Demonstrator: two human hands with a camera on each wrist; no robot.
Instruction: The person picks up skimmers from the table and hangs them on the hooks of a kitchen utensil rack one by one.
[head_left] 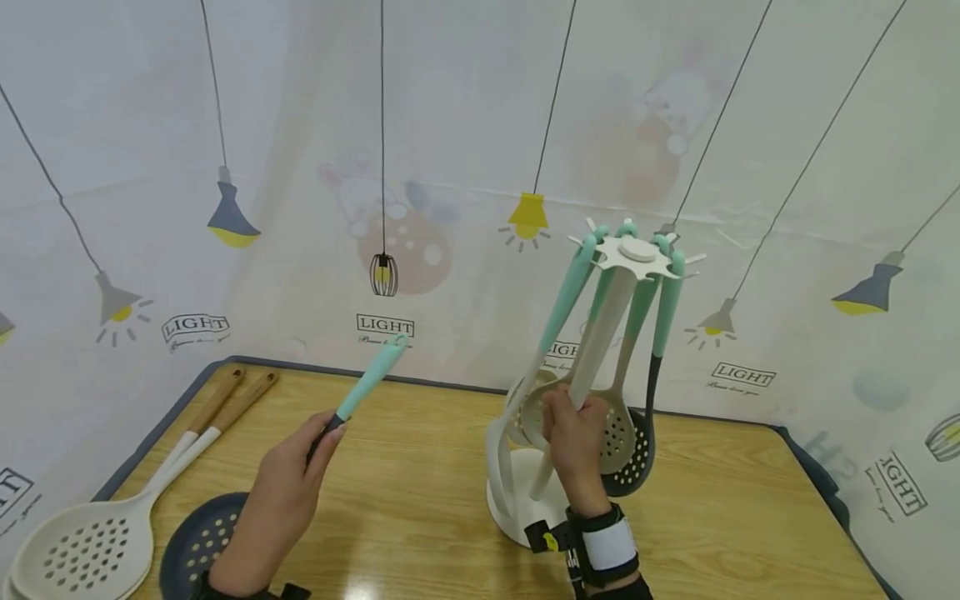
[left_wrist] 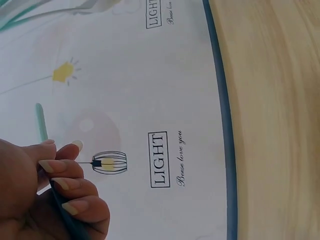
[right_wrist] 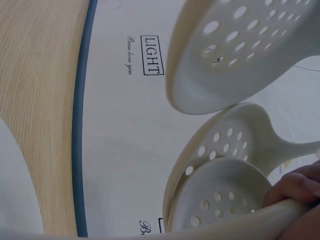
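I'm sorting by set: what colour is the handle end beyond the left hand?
Mint-green handle end, clearest in the head view.

Two white, wooden-handled utensils lie on the wood-grain table before a lamp-printed backdrop.

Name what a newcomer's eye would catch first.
The white rack hung with mint-handled utensils dominates right of centre, the right hand gripping its post. Left of centre, the left hand holds a mint-and-dark handle. At far left, two wooden-handled white utensils lie on the table.
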